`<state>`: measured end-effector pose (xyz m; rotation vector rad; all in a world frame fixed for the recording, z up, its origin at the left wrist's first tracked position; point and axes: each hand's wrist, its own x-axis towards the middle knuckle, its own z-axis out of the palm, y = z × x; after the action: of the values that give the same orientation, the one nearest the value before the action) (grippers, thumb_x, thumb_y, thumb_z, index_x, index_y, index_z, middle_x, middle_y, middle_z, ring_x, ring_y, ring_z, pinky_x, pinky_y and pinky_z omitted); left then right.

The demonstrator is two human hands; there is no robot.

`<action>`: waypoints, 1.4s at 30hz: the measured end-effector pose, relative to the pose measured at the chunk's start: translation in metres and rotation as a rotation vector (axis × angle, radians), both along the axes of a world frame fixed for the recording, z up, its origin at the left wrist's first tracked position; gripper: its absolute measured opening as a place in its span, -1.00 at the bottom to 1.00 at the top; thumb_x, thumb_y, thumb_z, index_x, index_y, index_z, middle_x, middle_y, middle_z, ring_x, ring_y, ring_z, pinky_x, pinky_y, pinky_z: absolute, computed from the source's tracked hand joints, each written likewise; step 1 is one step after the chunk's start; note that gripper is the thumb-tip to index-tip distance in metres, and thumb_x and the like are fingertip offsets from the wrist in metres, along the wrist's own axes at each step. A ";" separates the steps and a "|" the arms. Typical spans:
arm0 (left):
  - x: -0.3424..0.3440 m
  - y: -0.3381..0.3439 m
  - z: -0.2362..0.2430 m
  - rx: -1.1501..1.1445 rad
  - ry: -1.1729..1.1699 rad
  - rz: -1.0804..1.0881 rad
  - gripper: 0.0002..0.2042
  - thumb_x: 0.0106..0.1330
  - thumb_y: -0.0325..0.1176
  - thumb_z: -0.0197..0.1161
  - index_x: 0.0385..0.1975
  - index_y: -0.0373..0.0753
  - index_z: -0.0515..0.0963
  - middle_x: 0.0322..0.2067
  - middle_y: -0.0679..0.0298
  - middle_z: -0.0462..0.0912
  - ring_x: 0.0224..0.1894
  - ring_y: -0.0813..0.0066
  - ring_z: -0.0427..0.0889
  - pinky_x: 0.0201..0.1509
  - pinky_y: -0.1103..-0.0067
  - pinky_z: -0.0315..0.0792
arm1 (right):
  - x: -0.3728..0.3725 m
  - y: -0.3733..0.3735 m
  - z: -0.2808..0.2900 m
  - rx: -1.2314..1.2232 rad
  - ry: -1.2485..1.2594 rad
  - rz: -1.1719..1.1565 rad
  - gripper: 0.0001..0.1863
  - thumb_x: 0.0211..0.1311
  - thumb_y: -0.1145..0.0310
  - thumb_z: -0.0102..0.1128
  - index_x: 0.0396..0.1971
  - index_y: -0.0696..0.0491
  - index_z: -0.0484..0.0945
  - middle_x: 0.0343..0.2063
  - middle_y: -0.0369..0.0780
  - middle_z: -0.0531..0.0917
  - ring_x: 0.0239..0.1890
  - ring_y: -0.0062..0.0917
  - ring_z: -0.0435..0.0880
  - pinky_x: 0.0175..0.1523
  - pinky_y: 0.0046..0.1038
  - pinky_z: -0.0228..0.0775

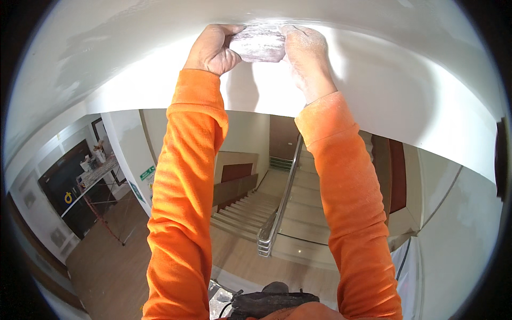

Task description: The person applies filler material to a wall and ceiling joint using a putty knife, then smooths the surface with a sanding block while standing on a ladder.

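Observation:
A dusty, grey-purple sanding block [258,45] is held in both hands, flat against the white plastered surface [266,80] overhead. My left hand [213,49] grips its left end, thumb along the upper edge and fingers mostly hidden. At the right end my right hand [308,53], coated in white dust, is closed round the block with the thumb on top. Both arms reach up in orange sleeves. Bright light falls on the surface around the block, and a shadow lies below it.
Far below, a staircase [248,213] with a metal handrail [282,197] descends ahead. On the left, a scaffold-like stand [98,176] carries several items, near a dark door [61,186]. A green sign [148,173] is on the wall. A black bag or strap [272,304] hangs at my front.

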<state>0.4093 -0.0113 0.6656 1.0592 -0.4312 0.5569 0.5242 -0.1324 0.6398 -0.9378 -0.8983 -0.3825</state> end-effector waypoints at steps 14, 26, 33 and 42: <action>-0.002 0.010 0.004 -0.013 0.015 -0.026 -0.67 0.48 -0.53 -0.11 0.13 -0.64 0.30 0.12 -0.24 0.50 0.12 -0.07 0.61 0.25 0.12 0.56 | -0.018 -0.003 0.003 -0.069 -0.085 -0.204 -0.78 0.30 0.43 0.06 -0.30 0.23 0.66 -0.41 -0.08 0.67 -0.42 -0.43 0.62 -0.20 -0.23 0.52; 0.007 0.001 0.003 -0.014 -0.025 -0.122 -0.63 0.43 -0.55 -0.17 0.14 -0.70 0.28 0.12 -0.33 0.48 0.14 -0.13 0.59 0.32 0.11 0.50 | -0.029 -0.008 0.000 -0.019 -0.153 -0.446 -0.66 0.36 0.32 0.06 -0.59 0.16 0.59 -0.57 -0.15 0.65 -0.55 -0.50 0.47 -0.32 -0.35 0.40; 0.042 -0.007 -0.001 0.088 -0.091 -0.212 -0.71 0.46 -0.53 -0.08 0.09 -0.56 0.37 0.07 -0.20 0.54 0.08 -0.03 0.63 0.31 0.17 0.51 | -0.033 -0.054 -0.012 0.294 -0.134 -0.160 -0.65 0.40 0.32 0.05 -0.56 0.21 0.58 -0.59 -0.16 0.63 -0.52 -0.49 0.46 -0.31 -0.45 0.38; 0.026 -0.021 -0.002 0.034 -0.094 -0.175 -0.73 0.44 -0.53 -0.04 0.03 -0.58 0.40 0.02 -0.17 0.57 0.03 0.03 0.66 0.24 0.16 0.55 | -0.002 -0.042 -0.016 0.138 -0.230 -0.227 -0.75 0.41 0.34 0.13 -0.24 0.19 0.71 -0.47 -0.25 0.65 -0.40 -0.59 0.51 -0.24 -0.47 0.39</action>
<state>0.4354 -0.0321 0.6641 1.0190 -0.6114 0.4456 0.5222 -0.1740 0.6243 -0.8820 -0.9634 -0.7492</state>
